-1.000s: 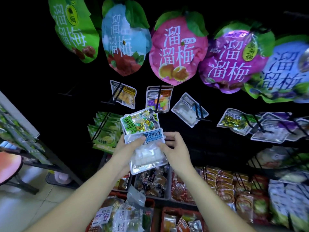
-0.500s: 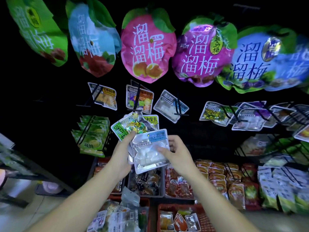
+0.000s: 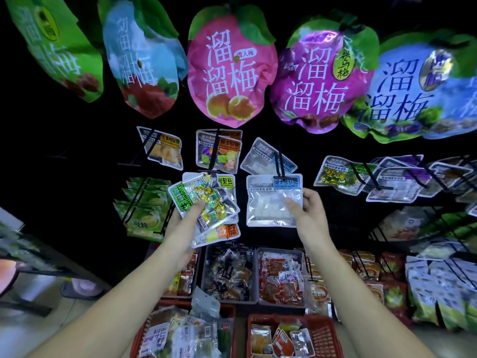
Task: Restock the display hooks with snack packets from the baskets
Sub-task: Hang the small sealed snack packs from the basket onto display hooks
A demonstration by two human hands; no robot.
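Note:
My right hand (image 3: 308, 211) grips a clear packet of white candy (image 3: 268, 202) by its right edge, raised so its blue-labelled top touches the tip of a black display hook (image 3: 280, 165). That hook carries a matching white-candy packet (image 3: 260, 158). My left hand (image 3: 184, 223) holds a fanned stack of snack packets (image 3: 206, 200), the front one showing gold and green wrapped sweets. Two red baskets (image 3: 325, 332) of mixed packets sit below my forearms.
Large plum-snack bags (image 3: 227, 71) hang in a row overhead. More hooks with small packets run to the right (image 3: 343, 177) and green packets hang at left (image 3: 144, 202). Grey bins (image 3: 254, 301) of snacks sit under the hooks. A floor and red stool lie far left.
My right hand has pulled the white-candy packet off the stack in my left hand and lifted it rightward up to the hook. The view has shifted right.

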